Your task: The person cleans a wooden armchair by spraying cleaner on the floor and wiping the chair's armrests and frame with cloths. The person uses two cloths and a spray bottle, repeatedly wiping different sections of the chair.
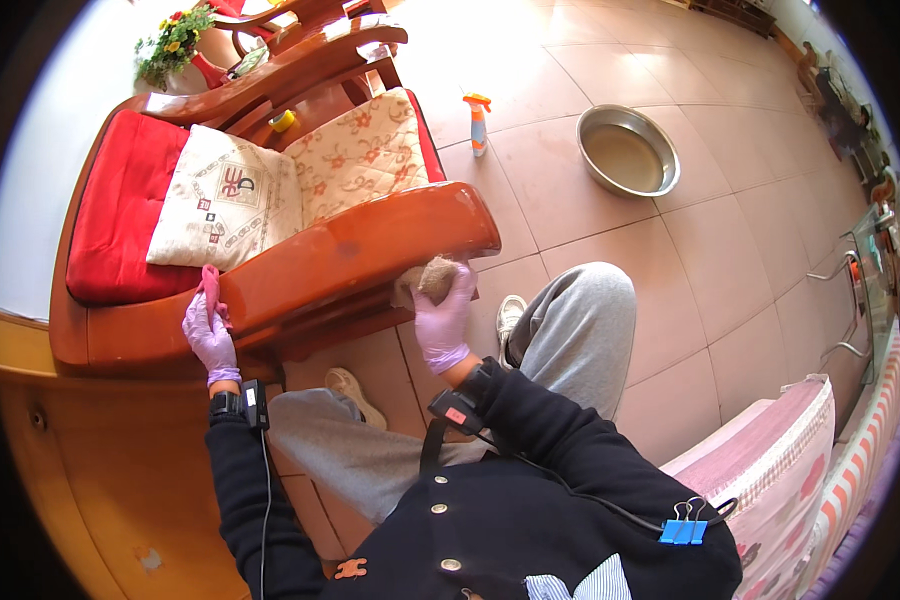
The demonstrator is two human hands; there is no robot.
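Observation:
In a thin purple glove, my right hand (444, 319) grips a brown cloth (427, 281) against the outer side of a wooden armrest (345, 244), close to its front end. My left hand (210, 334), gloved the same way, holds a pink cloth (211, 296) at the rear part of that armrest. The armrest belongs to a glossy reddish-brown wooden chair. On the seat lie a cream printed pillow (229, 199), a floral quilted pad (360, 154) and a red cushion (124, 206) against the backrest.
A metal basin (628, 154) of cloudy water and a spray bottle (478, 124) with an orange trigger stand on the tiled floor. A yellow tape roll (282, 121) is by the far armrest. A wooden cabinet (120, 465) stands left, a cloth-covered piece of furniture (765, 465) right.

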